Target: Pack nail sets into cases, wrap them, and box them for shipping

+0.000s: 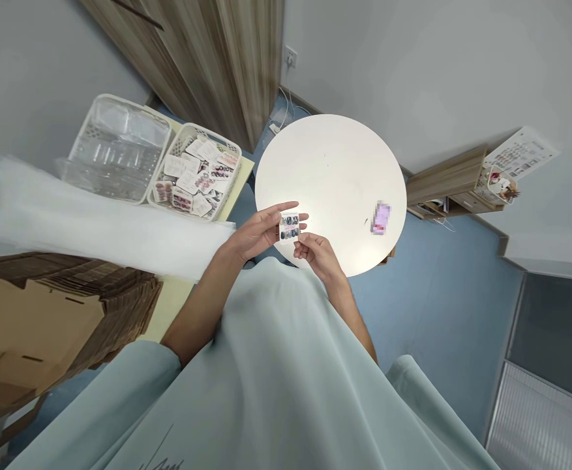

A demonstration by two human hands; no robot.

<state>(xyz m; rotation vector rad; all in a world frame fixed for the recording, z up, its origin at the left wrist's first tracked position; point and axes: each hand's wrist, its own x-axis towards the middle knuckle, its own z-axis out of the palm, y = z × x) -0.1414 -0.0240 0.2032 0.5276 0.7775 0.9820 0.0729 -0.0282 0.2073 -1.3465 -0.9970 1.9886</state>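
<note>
A small white card of press-on nails, with dark and silvery nails in two rows, is held up over the near edge of the round white table. My left hand grips the card's left side, thumb in front and fingers stretched behind it. At the lower right corner, my right hand pinches the card between thumb and fingers. To the left, a white basket holds many similar cards of nails, some face up and some showing white backs.
Another basket contains clear plastic boxes. White wrapping sheet and flattened cardboard boxes lie at the left. A blurred lilac object rests on the table's right side. A low wooden shelf stands by the right wall.
</note>
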